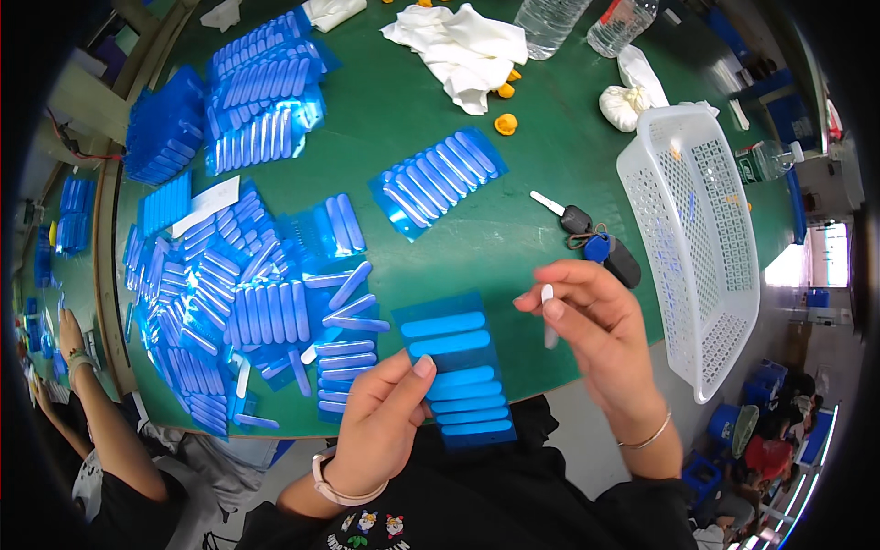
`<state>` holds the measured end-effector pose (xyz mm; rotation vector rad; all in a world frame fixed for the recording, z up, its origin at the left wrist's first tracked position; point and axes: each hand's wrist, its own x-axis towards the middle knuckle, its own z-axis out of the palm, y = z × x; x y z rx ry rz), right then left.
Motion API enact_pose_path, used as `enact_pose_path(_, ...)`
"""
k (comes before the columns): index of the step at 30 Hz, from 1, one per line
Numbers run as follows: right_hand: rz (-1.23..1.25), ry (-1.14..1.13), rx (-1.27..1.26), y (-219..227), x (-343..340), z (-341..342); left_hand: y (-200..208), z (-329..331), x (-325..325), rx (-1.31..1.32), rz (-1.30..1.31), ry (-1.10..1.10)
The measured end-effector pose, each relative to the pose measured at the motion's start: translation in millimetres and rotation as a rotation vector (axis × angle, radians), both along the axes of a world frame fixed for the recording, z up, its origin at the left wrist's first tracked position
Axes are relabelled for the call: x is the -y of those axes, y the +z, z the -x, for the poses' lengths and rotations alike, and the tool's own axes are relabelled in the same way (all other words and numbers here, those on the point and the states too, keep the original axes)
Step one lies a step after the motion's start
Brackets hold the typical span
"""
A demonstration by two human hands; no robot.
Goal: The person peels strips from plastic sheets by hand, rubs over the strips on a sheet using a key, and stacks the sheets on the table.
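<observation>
My left hand [383, 414] grips a translucent blue sheet [469, 377] by its left edge, thumb on top. The sheet carries a column of several rounded blue strips, with a wider gap below the upper two. Right of it, my right hand [610, 344] is raised, holding a small, narrow white strip with rounded ends [549, 321] between thumb and fingers. The white strip is apart from the sheet. A large heap of similar blue strip sheets [215, 302] lies left of my left hand, with loose strips [356, 313] at its near side.
One strip sheet [438, 181] lies alone mid-table; stacked sheets [261, 87] are at far left. A car key [576, 218] lies before a white perforated basket [642, 174] at right. White cloth [458, 50], orange bits [506, 124] and plastic bottles [550, 23] are farther back. Another person's arm [115, 417] shows at left.
</observation>
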<state>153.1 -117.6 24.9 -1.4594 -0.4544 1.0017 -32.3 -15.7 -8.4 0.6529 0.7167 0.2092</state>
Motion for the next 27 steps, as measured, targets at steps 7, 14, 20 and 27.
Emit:
enact_pose_path(7, -0.334, -0.21, 0.279, -26.2, 10.1, 36.9, -11.0, 2.4, -11.4, 0.704, 0.91, 0.014)
enact_pose_path(14, -0.497, -0.043, 0.327, -20.1, -1.5, 62.7, -19.1, -3.2, -13.3, 0.993, 0.965, -0.052)
enact_pose_path(20, -0.712, 0.043, 0.556, -22.0, -10.2, 56.8, -20.4, -8.4, -7.0, 0.838, 0.97, -0.057)
enact_pose_path(27, -0.73, 0.019, 0.805, -44.1, -10.1, 63.8, -34.3, -11.9, -0.3, 0.933, 1.007, -0.043)
